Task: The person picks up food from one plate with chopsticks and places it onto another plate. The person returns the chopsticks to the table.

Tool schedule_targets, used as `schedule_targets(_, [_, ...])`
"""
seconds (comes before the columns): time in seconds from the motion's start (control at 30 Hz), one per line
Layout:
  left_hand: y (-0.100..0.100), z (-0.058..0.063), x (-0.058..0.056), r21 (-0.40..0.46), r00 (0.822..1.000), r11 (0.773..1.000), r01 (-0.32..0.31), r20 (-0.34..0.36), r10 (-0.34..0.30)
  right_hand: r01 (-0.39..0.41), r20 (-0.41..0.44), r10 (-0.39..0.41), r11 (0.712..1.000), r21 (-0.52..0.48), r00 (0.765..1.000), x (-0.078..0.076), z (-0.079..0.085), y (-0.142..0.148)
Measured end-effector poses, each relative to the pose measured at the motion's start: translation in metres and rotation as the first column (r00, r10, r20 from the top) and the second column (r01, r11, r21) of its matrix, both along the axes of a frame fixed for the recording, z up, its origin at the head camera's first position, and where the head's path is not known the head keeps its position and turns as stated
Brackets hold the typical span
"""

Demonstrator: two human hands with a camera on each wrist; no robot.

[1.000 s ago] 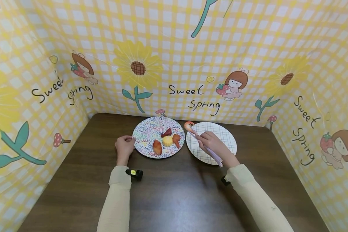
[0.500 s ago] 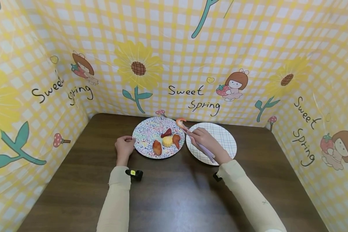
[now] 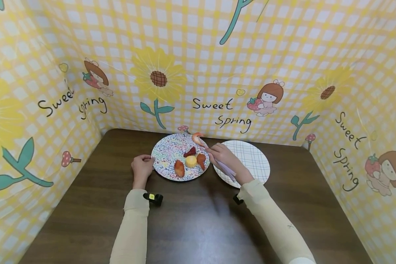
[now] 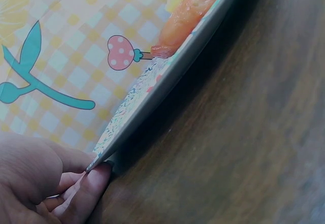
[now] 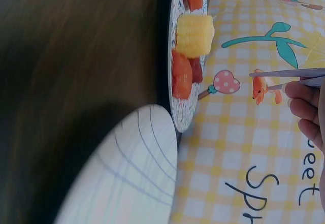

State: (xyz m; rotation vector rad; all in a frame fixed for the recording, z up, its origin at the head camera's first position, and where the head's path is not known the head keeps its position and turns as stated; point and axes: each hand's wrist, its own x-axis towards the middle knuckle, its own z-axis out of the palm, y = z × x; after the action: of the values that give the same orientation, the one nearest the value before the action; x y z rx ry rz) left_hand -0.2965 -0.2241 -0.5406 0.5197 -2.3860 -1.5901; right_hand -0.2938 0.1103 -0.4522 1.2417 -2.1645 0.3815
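Note:
My left hand [image 3: 142, 169] pinches the left rim of the multicoloured speckled plate [image 3: 165, 148], thumb and fingers on either side of the edge in the left wrist view. On this plate lie a yellow corn piece [image 3: 191, 161], a browned piece like a chicken wing [image 3: 179, 168], an orange-brown meat piece [image 3: 201, 160] and a dark red piece [image 3: 189, 151]. My right hand [image 3: 225, 156] holds purple chopsticks [image 5: 289, 73]. Between their tips is a curled orange-and-white shrimp [image 3: 197, 139], raised over the speckled plate's back right edge.
A white plate with a blue grid [image 3: 250, 157] stands right of the speckled one, partly behind my right forearm. Both are on a dark wooden table [image 3: 184, 227]. A yellow checked cloth [image 3: 198, 73] walls in the back and sides.
My right hand has moved left with the chopsticks and shrimp, from over the grid plate to the speckled plate's edge. The left hand keeps its place at the rim.

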Motion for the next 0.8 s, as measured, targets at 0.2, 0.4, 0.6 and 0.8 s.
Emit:
schedule_targets(0.2, [0.001, 0.0, 0.0, -0.003, 1.0, 1.0, 0.002, 0.001, -0.002, -0.021, 0.105, 0.026, 0.998, -0.051, 0.994, 0.002, -0.01, -0.012])
schedule_targets(0.4, [0.001, 0.0, 0.001, -0.014, 1.0, 1.0, -0.003, -0.007, 0.003, -0.055, 0.108, 0.06, 0.997, -0.052, 0.992, -0.002, -0.021, -0.021])
schedule_targets(0.6, [0.001, 0.0, 0.001, -0.001, 1.0, 1.0, -0.002, -0.01, 0.002, -0.073, 0.118, 0.081, 0.995, -0.067, 0.99, -0.005, -0.026, -0.034])
schedule_targets(0.8, [0.001, -0.001, 0.0, -0.001, 1.0, 1.0, 0.006, -0.01, -0.006, -0.084, 0.158, 0.095, 0.994, -0.074, 0.983, 0.001, -0.026, -0.047])
